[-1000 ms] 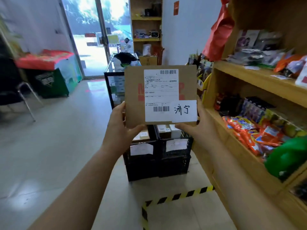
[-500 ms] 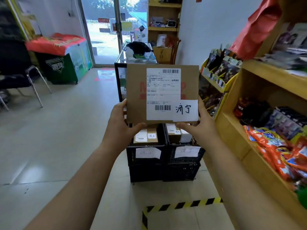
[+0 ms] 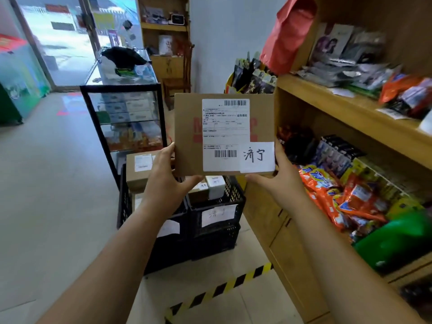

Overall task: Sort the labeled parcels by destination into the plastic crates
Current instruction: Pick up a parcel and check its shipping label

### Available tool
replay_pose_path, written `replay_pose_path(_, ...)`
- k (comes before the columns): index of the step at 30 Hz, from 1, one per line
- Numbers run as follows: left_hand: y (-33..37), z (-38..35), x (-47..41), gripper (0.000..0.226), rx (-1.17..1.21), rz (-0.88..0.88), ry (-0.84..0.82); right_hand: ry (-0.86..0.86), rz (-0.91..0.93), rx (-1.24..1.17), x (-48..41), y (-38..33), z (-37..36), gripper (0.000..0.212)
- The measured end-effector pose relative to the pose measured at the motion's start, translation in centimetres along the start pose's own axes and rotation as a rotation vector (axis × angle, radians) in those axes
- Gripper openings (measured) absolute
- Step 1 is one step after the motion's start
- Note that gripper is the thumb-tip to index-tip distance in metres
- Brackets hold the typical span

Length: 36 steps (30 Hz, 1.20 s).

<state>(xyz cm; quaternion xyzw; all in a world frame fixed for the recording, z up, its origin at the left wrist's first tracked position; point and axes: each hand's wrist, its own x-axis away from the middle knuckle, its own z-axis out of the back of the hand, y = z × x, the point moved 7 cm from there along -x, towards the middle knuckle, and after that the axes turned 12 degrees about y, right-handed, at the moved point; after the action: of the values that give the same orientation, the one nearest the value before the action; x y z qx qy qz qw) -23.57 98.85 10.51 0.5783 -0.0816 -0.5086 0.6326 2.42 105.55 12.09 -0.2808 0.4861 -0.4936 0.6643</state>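
Tape (image 3: pixel 219 288) in yellow and black stripes crosses the floor nearest the camera, below two bare forearms that reach forward. The left hand (image 3: pixel 163 181) grips the lower left corner of the cardboard parcel (image 3: pixel 187 136), thumb curled under its bottom edge. The right hand (image 3: pixel 280 181) grips the lower right corner the same way, thumb pressed along the bottom edge. Between them the parcel is held in the air, upright and face-on — a white shipping label (image 3: pixel 225 134) with two barcodes covers much of its front, and a handwritten slip (image 3: pixel 257 156) reading 济宁 overlaps the label's lower right corner.

Just beyond and below the parcel, two black plastic crates stand side by side on the floor, touching. The right crate (image 3: pixel 215 239) carries a paper tag (image 3: pixel 218 215) with faint handwriting and holds a small white box (image 3: pixel 215 185). The left crate (image 3: pixel 124 206) holds a brown box (image 3: pixel 138 174) with its own label; its front tag (image 3: pixel 171 226) is partly hidden by the left forearm.

To the right, a wooden shelf unit (image 3: pixel 350 106) is stocked with orange snack packets (image 3: pixel 327 190). Behind the crates stands a glass display case (image 3: pixel 126 120) — and farther back, a bright glass door (image 3: pixel 65 43).
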Motion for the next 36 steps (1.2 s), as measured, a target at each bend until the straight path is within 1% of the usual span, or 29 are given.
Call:
replay_pose_path(3, 1.0, -2.8, -0.3, 0.093, -0.025, -0.004, 0.024, -0.001, 0.024, -0.019, -1.9, 1.5, 2.1, 0.093)
replay_pose_path(9, 3.1, -5.4, -0.1, 0.094, -0.072, 0.009, 0.088, -0.078, 0.066, -0.060, -5.4, 3.3, 3.8, 0.086)
replay_pose_path(13, 3.4, -4.7, 0.0, 0.091, -0.099, 0.046, 0.147, -0.162, 0.086, -0.149, -6.8, 3.9, 1.9, 0.080)
replay_pose_path(16, 3.0, -3.1, -0.2, 0.087, -0.095, 0.071, 0.190, -0.197, 0.100, -0.159, -7.6, 3.9, -0.7, 0.077)
replay_pose_path(21, 1.7, 0.3, -2.7, 0.088, -0.136, 0.053, 0.258, -0.220, 0.173, -0.193, -9.1, 1.2, -4.9, 0.086)
replay_pose_path(28, -1.6, 2.5, -8.1, 0.088, -0.090, 0.018, 0.248, -0.211, 0.197, -0.161, -12.1, -1.8, -9.0, 0.089)
replay_pose_path(32, -4.2, 1.4, -10.2, 0.090, -0.079, 0.016, 0.211, -0.180, 0.183, -0.168, -12.9, -1.3, -10.2, 0.078)
replay_pose_path(35, -5.8, -0.1, -11.2, 0.091, -0.089, 0.020, 0.193, -0.145, 0.166, -0.130, -14.3, -0.2, -10.8, 0.082)
replay_pose_path(36, -6.1, -0.7, -11.7, 0.090, -0.091, 0.026, 0.187, -0.144, 0.159, -0.123, -14.8, 0.3, -11.0, 0.080)
